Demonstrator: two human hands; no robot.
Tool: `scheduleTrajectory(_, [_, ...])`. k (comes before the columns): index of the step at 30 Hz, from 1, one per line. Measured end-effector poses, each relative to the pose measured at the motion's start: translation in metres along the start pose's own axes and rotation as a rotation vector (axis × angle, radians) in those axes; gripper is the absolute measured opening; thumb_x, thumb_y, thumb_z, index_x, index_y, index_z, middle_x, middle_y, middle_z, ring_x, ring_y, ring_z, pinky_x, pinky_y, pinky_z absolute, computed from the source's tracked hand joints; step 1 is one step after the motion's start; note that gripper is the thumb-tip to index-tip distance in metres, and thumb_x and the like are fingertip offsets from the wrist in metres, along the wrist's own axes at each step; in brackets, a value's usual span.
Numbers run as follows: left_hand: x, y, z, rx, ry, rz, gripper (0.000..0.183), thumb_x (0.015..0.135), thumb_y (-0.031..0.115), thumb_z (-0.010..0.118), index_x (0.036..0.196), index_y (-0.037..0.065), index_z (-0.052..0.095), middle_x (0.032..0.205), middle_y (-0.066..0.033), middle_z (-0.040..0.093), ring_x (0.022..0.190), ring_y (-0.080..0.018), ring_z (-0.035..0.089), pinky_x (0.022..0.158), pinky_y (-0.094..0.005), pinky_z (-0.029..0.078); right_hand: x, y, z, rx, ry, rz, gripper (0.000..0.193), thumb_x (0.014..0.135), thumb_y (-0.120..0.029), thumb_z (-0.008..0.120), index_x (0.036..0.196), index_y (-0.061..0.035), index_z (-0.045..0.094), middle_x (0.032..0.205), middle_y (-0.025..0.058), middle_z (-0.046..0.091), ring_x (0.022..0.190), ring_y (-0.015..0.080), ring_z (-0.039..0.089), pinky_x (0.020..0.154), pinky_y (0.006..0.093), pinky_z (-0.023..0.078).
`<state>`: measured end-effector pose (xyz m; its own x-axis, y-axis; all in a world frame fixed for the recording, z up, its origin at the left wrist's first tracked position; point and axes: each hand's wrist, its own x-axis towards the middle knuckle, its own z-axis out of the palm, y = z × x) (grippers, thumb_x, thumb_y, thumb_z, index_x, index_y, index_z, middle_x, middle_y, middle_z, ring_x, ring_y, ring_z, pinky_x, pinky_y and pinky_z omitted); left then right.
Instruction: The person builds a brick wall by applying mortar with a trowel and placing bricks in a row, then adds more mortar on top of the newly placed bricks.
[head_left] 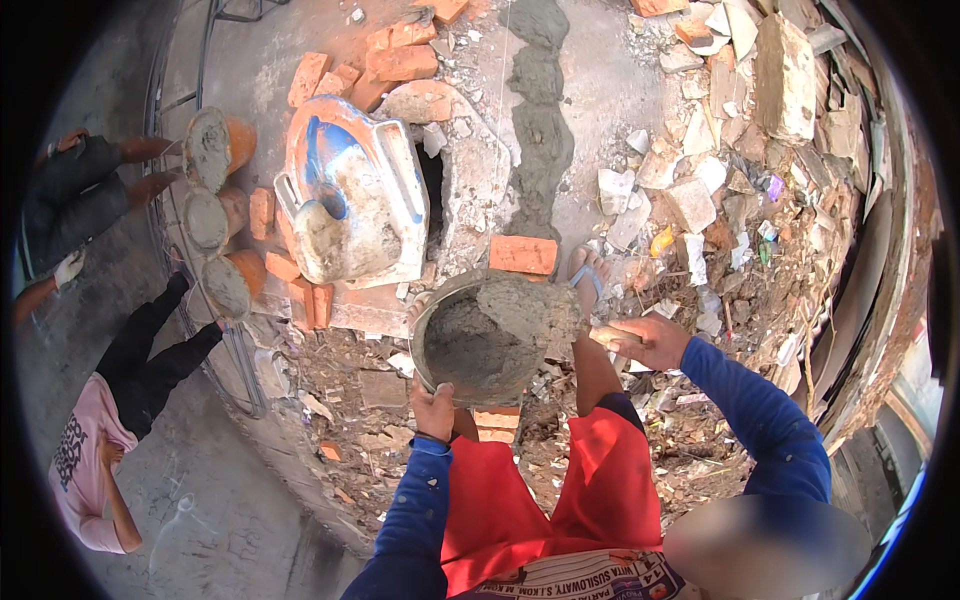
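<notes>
My left hand (433, 410) grips the near rim of a round bucket (425, 355), which is tilted and holds wet grey mortar (475, 345). In my right hand (655, 340) is the handle of a trowel (612, 334). Its blade is hidden under a heap of mortar (528, 305) at the bucket's right side. Just beyond the bucket lies an orange brick (523, 255), at the near end of a long mortar strip (542, 140) spread over the concrete. The bucket sits between my legs, by my sandalled foot (588, 270).
A large worn white-and-blue moulded piece (350, 190) stands at left, among loose bricks (402, 63). Beyond it are mortar-filled buckets (208, 150) and two people (100, 450). Broken rubble (690, 205) covers the right side. A pale block (785, 80) stands at the far right.
</notes>
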<state>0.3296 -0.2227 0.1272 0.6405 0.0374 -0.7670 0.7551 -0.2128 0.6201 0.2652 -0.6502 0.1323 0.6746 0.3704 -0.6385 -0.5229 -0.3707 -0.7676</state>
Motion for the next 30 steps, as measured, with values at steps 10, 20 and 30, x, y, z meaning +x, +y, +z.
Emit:
scheduleTrajectory(10, [0.008, -0.013, -0.028, 0.076, 0.148, -0.036, 0.030, 0.083, 0.000, 0.060, 0.113, -0.005, 0.061, 0.105, -0.0096, 0.069, 0.090, -0.0182, 0.065, 0.082, -0.0313, 0.052, 0.130, 0.053, -0.021, -0.833, 0.312, 0.297, 0.044, 0.096, -0.035, 0.055, 0.128, -0.0048, 0.060, 0.105, 0.0214, 0.068, 0.086, 0.0366, 0.069, 0.079, 0.0475, 0.054])
scheduleTrajectory(20, [0.001, 0.010, -0.030, 0.046, 0.083, -0.101, 0.041, 0.083, 0.001, 0.060, 0.123, -0.004, 0.055, 0.112, -0.0092, 0.066, 0.097, -0.0182, 0.063, 0.087, -0.0310, 0.051, 0.159, 0.080, -0.044, -0.845, 0.132, 0.378, 0.045, 0.097, -0.039, 0.052, 0.131, -0.0098, 0.059, 0.105, 0.0191, 0.069, 0.091, 0.0359, 0.069, 0.085, 0.0464, 0.052])
scheduleTrajectory(30, [0.026, 0.018, -0.002, 0.056, 0.063, -0.009, 0.039, 0.083, -0.003, 0.056, 0.123, -0.005, 0.056, 0.112, -0.0093, 0.067, 0.098, -0.0175, 0.063, 0.088, -0.0301, 0.050, 0.158, 0.090, -0.107, -0.865, 0.400, 0.300, 0.043, 0.098, -0.043, 0.052, 0.125, -0.0111, 0.063, 0.094, 0.0169, 0.071, 0.090, 0.0353, 0.069, 0.084, 0.0482, 0.051])
